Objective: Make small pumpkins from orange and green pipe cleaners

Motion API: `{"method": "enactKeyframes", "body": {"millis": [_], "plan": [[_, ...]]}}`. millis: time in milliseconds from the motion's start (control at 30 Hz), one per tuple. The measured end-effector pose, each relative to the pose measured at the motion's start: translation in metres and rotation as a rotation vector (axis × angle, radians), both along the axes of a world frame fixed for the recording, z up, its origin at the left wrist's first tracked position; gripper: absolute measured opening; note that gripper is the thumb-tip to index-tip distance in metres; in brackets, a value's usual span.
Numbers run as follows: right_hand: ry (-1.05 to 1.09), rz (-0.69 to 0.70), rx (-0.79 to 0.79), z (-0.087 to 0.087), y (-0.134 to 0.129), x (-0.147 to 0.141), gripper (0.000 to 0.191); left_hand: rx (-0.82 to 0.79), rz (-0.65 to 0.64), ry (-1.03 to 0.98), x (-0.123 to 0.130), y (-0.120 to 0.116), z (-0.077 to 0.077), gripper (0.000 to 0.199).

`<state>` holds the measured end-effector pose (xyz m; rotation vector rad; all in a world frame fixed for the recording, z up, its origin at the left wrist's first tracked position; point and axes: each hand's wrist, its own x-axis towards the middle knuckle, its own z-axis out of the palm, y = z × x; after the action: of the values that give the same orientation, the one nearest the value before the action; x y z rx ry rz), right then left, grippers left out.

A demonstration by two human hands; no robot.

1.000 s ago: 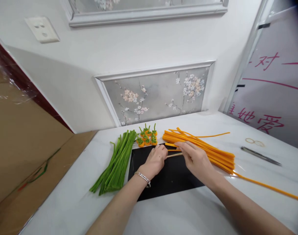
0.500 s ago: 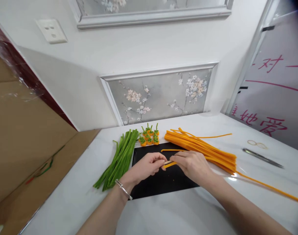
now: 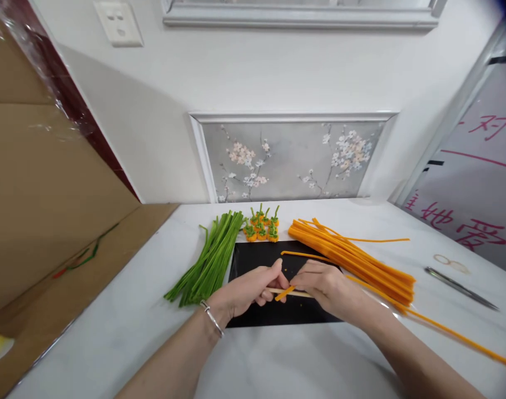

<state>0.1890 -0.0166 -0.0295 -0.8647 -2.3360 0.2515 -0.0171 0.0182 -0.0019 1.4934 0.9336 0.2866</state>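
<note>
Over the black mat [image 3: 269,317], my left hand [image 3: 253,287] has its fingers curled round a thin wooden stick [image 3: 300,293]. My right hand [image 3: 323,285] pinches an orange fuzzy stem [image 3: 285,293], whose short end crosses the stick between the two hands. Left of the mat lies a bundle of green stems [image 3: 213,260]. Behind the mat stand several small orange pieces with green tops [image 3: 261,228]. A thick bundle of orange stems [image 3: 352,255] lies to the right, and one loose orange stem [image 3: 305,255] reaches onto the mat.
Tweezers [image 3: 463,288] and two pale rings [image 3: 450,262] lie at the right of the white table [image 3: 132,310]. A long orange stem [image 3: 460,336] runs off to the right edge. Cardboard [image 3: 49,210] borders the left side, and a panelled wall [image 3: 161,144] stands behind.
The camera view has shifted. My left hand has turned, its thumb raised off the stick, and more of the stick shows. The short orange end now crosses the stick at an angle.
</note>
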Motion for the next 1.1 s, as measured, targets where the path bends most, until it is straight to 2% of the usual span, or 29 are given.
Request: {"method": "enactKeyframes", "body": {"millis": [133,267,467,667,767,833,900,967,1100], "plan": [[-0.019,0.002,0.012,-0.008,0.004,0.000,0.032,0.035,-0.088,0.006,-0.001,-0.002,0.002,0.021],[0.011,-0.033,-0.041,-0.013,0.007,0.001,0.032,0.097,-0.147,0.010,0.000,-0.002,0.001,0.013],[0.031,-0.140,-0.104,-0.006,0.003,-0.001,0.022,0.240,-0.198,0.070,0.001,-0.004,-0.001,0.011],[0.005,-0.229,-0.156,-0.005,0.000,-0.005,0.020,0.443,-0.127,0.139,0.003,-0.005,0.001,0.006],[0.002,-0.256,-0.162,-0.007,0.001,-0.004,0.020,0.610,-0.093,0.182,0.003,-0.009,0.003,0.013],[0.006,-0.264,-0.172,-0.005,0.001,-0.002,0.020,0.788,-0.115,0.243,0.002,-0.011,0.003,0.018],[0.003,-0.246,-0.193,-0.001,0.000,0.001,0.021,0.864,-0.159,0.265,0.000,-0.011,0.002,0.019],[-0.001,-0.188,-0.229,0.003,0.001,0.008,0.021,0.778,-0.197,0.232,0.000,-0.010,0.002,0.018],[0.067,-0.055,-0.382,0.008,0.006,0.023,0.016,0.351,-0.193,0.019,0.001,-0.009,0.002,0.004]]}}
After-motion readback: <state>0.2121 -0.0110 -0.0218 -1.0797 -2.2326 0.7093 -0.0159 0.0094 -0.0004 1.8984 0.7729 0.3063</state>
